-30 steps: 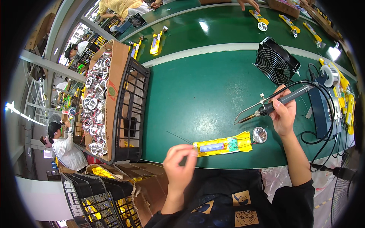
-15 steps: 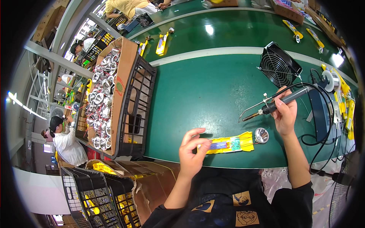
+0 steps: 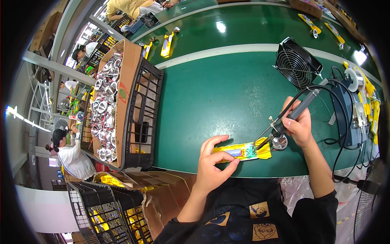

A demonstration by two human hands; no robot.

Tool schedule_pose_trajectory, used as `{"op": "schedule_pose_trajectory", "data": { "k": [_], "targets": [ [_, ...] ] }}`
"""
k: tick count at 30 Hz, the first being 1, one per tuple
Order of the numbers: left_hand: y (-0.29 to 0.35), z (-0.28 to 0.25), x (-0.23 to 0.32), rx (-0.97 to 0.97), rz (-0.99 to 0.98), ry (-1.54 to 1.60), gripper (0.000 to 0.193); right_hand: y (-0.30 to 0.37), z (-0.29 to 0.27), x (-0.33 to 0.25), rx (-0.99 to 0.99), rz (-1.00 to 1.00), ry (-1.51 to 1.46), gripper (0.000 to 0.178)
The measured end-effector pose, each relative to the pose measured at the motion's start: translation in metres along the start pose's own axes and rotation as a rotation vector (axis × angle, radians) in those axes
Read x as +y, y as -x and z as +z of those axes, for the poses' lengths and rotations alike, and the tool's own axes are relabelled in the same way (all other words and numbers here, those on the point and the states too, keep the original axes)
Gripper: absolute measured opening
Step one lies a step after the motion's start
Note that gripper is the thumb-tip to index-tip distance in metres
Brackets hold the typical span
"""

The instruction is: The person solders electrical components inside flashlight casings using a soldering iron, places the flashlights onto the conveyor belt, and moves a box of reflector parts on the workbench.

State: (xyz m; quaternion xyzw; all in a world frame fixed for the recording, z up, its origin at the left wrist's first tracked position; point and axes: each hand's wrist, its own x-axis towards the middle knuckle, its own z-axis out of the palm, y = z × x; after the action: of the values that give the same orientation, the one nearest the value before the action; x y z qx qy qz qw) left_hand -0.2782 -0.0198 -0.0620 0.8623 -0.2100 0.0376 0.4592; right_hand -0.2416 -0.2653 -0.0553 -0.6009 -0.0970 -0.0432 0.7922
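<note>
While the right hand (image 3: 299, 125) pinches a grey, pen-shaped soldering iron (image 3: 303, 106), the left hand (image 3: 212, 166) lies spread-fingered over a long yellow plastic housing (image 3: 265, 153), grip uncertain. Apparent step: soldering its green circuit board (image 3: 250, 152), right of the left thumb; the next move likely needs a steady tip.

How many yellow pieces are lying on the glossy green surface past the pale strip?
4 visible: a far-left piece, partly hidden by the black crate; its right neighbour; an inner right piece; and an outer right piece. More may be hidden behind the crate.
</note>
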Motion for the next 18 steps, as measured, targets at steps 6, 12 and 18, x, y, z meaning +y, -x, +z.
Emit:
{"op": "schedule_pose_trajectory", "data": {
  "k": [6,12,18],
  "targets": [
    [0.0004,0.0022,-0.0021,0.008,-0.014,0.023,0.008,-0.0010,-0.0043,-0.0023,-0.132,0.027,0.135,0.015],
    [0.0011,0.0030,-0.0027,0.024,-0.008,0.019,0.007,-0.0006,-0.0010,-0.0026,-0.181,-0.041,0.214,0.014],
    [0.0017,0.0034,-0.0029,0.031,-0.024,0.041,0.007,0.0005,-0.0001,0.0007,-0.190,-0.070,0.209,0.016]
  ]
}}
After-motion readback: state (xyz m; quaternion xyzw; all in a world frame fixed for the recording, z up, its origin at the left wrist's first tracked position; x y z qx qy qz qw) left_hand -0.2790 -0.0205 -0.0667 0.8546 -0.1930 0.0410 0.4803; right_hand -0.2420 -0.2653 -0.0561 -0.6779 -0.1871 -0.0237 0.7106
